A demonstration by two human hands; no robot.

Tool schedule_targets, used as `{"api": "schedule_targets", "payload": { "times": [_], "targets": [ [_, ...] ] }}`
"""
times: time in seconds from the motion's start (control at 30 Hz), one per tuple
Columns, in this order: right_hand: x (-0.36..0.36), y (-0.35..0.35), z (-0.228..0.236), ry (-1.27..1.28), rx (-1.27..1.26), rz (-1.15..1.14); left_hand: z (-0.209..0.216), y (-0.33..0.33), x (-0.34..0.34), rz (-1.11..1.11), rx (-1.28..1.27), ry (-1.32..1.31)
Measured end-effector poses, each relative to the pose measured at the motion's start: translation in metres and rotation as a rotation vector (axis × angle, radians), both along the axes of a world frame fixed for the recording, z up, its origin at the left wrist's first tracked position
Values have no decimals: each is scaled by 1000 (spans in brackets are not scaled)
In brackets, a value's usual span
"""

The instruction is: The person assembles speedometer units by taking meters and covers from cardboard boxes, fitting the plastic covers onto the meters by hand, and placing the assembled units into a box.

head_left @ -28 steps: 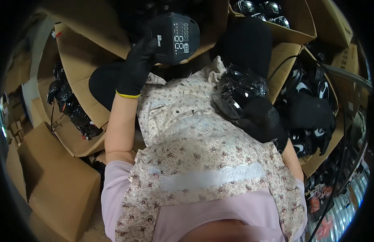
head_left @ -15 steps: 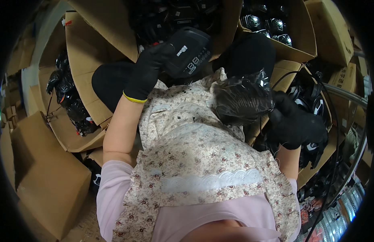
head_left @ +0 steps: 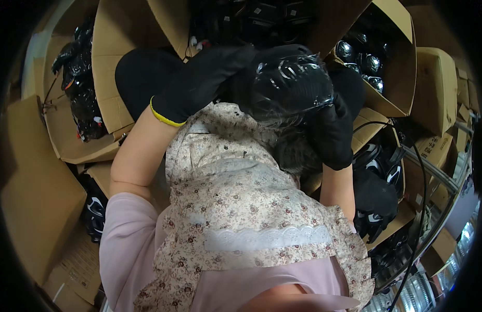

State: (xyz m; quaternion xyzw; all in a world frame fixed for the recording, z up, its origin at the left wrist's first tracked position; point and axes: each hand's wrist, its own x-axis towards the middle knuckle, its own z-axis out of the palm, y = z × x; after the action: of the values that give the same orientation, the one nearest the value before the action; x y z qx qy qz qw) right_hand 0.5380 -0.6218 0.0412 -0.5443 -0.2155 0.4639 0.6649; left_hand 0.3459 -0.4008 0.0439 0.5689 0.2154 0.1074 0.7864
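Note:
Above my lap, a dark item in shiny clear plastic film [head_left: 293,88] is held between my two black-gloved hands. My left hand [head_left: 215,73], with a yellow cuff, is closed along its left and upper side; its fingertips blend into the dark. At the lower right edge, my right hand [head_left: 329,130] grips the film. What is inside the film cannot be made out. Just below, a second dark plastic-wrapped bundle [head_left: 295,151] rests on my floral apron [head_left: 225,182], partly behind my right hand.
Open cartons surround me: one ahead holds black packages [head_left: 261,21], one at upper right holds shiny wrapped round pieces [head_left: 371,62]. Bagged black items [head_left: 85,83] lie in the left carton [head_left: 113,104]. A black cable [head_left: 423,197] hangs over the right carton near a metal rail [head_left: 433,171].
My right hand has moved left and up from the right carton to grip the film. The flat black box in my left hand no longer shows plainly. A wrapped dark item is now between both hands.

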Motion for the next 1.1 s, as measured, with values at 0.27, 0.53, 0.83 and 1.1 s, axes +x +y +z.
{"api": "schedule_targets", "payload": {
  "times": [0.27,0.53,0.83,1.1],
  "targets": [
    [-3,2,-4,66,32,-60,29,-9,6,-82,7,-11],
    [-3,-6,-3,-44,-10,-20,46,-21,5,-77,292,142],
    [-2,-10,-5,-32,-24,-61,44,-15,-4,-211,141,7],
    [-3,-9,-4,13,54,-68,41,-12,-7,-203,106,-118]
  ]
}}
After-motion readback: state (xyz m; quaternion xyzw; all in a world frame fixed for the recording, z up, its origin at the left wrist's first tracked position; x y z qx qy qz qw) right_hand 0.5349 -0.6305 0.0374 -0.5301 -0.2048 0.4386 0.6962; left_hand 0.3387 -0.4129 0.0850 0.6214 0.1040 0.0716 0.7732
